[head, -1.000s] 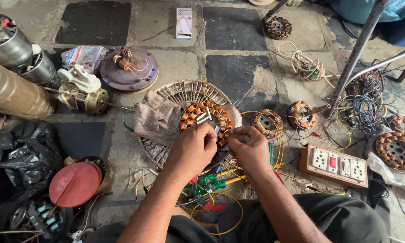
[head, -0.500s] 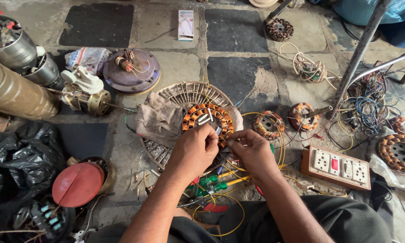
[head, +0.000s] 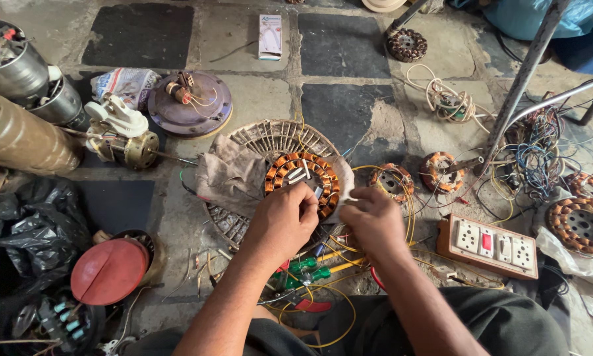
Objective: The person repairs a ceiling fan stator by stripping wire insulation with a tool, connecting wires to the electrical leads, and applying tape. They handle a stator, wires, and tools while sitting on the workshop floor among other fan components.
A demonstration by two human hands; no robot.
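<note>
Spreading across the whole view, a stone-slab floor (head: 342,46) is seen crowded with motor parts, and much of it is cut off at the edges. At the left, a brass-coloured cylinder (head: 19,135) and black plastic bags (head: 26,224) are only partly in view. A round wire fan guard (head: 270,142) lies at the centre, its near half hidden by the forearms and by a grey rag (head: 234,175) draped over its left side. On the guard rests a copper-wound stator (head: 303,175), whose near rim is covered by the hands. The left hand (head: 286,217) is curled over the stator's near edge with fingers pinched together on something small and pale, too small to be identified. The right hand (head: 372,221) is held just beside it, fingers bent inward toward the same spot; whether anything is gripped by it cannot be told. Between the two hands a thin wire may be stretched, though this is hard to make out. A switch and socket board (head: 494,247) lies to the right, and green-handled screwdrivers (head: 306,270) are half hidden beneath the wrists among yellow wires (head: 329,333).
</note>
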